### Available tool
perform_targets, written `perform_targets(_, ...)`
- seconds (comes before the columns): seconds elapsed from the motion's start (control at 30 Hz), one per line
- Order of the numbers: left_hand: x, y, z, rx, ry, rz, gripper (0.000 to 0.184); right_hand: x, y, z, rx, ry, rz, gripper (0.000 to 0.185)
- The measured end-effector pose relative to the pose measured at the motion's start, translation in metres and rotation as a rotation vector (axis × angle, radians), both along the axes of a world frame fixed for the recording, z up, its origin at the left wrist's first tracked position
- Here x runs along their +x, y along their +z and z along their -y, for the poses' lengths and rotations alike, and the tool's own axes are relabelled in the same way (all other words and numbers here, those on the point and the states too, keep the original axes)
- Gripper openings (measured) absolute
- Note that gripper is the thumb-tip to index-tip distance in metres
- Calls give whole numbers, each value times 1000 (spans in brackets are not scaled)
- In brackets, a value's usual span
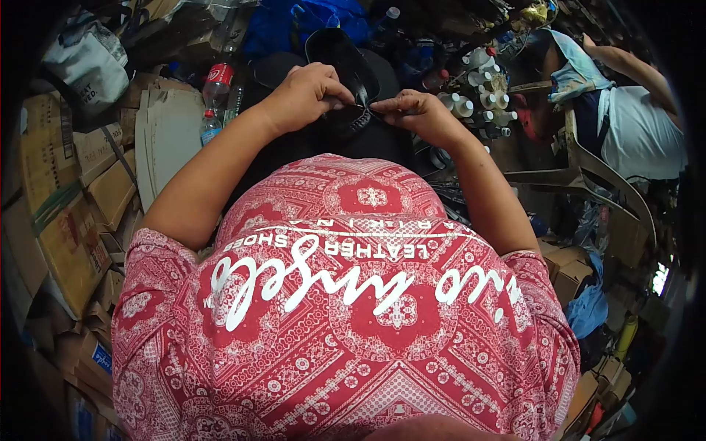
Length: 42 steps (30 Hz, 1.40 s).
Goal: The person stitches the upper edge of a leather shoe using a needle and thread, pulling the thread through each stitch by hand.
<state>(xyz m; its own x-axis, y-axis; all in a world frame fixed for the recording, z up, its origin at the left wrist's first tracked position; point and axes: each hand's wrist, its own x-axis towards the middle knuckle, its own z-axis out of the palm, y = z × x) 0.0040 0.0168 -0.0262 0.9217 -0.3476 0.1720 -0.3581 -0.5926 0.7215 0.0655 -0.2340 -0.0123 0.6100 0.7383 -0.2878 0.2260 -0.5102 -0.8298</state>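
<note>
A shiny black sole-shaped thing (342, 62) with a ribbed black band (359, 121) at its near end lies over my dark-clothed lap; its exact kind is unclear. My left hand (312, 92) comes in from the left with fingers bent and pinched together just above the band. What sits between those fingertips is too small to tell. From the right, my right hand (419, 114) pinches the edge of the black thing with thumb and forefinger. The fingertips of both hands are close together but apart.
Flattened cardboard (55, 198) piles up at the left, near a red-labelled plastic bottle (218, 81) and a grey-white bag (87, 62). Several white-capped bottles (482, 92) stand at the right. Beyond them, another person in a white shirt (636, 132) is behind a curved frame (588, 173).
</note>
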Motion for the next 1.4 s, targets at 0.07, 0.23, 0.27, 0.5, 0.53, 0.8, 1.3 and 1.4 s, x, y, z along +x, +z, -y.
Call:
perform_targets(0.07, -8, 3, 1, 14, 6, 72, 23, -5, -2, -2, 72, -79, -22, 30)
perform_targets(0.23, -19, -10, 0, -25, 80, 38, 25, -9, -6, -3, 158, -184, -218, 27)
perform_targets(0.27, -19, -9, 0, -26, 82, 38, 25, -8, -8, -4, 175, -201, -272, 27)
perform_targets(0.5, -15, -11, 11, -213, 212, -282, 22, -11, -10, -10, 195, -250, -284, 25)
perform_targets(0.53, -13, -15, 12, -269, 230, -316, 21, -12, -10, -11, 209, -255, -288, 24)
perform_targets(0.8, -5, -21, 26, -255, 219, -330, 17, -10, -11, -17, 208, -286, -279, 20)
perform_targets(1.3, -16, 18, 4, 290, 62, 7, 5, 6, -13, 8, 206, -267, -231, 9)
perform_targets(1.4, -17, 18, 5, 239, 87, -64, 5, 2, -13, 6, 218, -232, -44, 11)
